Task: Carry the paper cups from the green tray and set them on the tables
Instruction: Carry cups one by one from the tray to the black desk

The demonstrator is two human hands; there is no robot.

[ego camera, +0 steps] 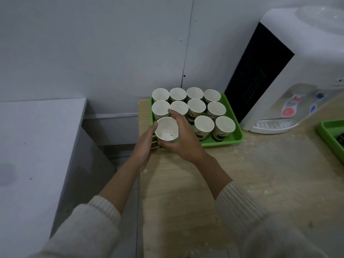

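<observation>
A green tray (235, 134) sits at the far left corner of a wooden table and holds several white paper cups (216, 109) standing upright in rows. One paper cup (166, 128) is held at the tray's near left corner, slightly tilted toward me, its open mouth showing. My left hand (146, 146) presses against its left side and bottom. My right hand (181, 135) wraps around its right side, fingers reaching up behind the rim. Both hands grip this same cup.
A white water dispenser (290, 75) stands right of the tray against the wall. A second green tray (330, 133) shows at the right edge. A grey table (33, 146) lies to the left across a narrow gap. The wooden table (242, 183) extends toward me.
</observation>
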